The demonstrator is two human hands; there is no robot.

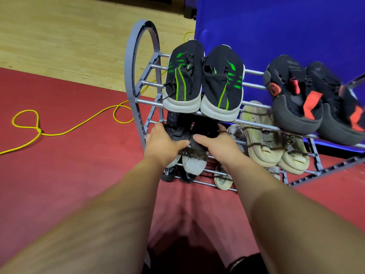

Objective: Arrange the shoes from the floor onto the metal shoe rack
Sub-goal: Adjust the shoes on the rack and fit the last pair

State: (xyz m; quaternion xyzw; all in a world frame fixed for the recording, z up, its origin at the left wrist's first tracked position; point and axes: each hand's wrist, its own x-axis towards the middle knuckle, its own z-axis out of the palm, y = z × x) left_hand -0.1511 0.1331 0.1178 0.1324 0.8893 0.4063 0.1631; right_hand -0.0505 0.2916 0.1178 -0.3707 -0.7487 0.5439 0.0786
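Grip: left hand [163, 144], right hand [218, 144] clamped on black shoes [176, 128] beneath top rail [256, 124].

Shiny metal rack bars [254, 122], matt knit black-green shoes [203, 80], rough red carpet [79, 165], smooth wooden floor [69, 36].

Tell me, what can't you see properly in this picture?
Head view, all of it:
- The dark shoes: mostly covered by the left hand, the right hand and the green-striped shoes above.
- The red-and-black shoes: blurred, and the far one is cut by the right edge.
- The pale shoe on the lowest shelf: half hidden behind the right forearm.
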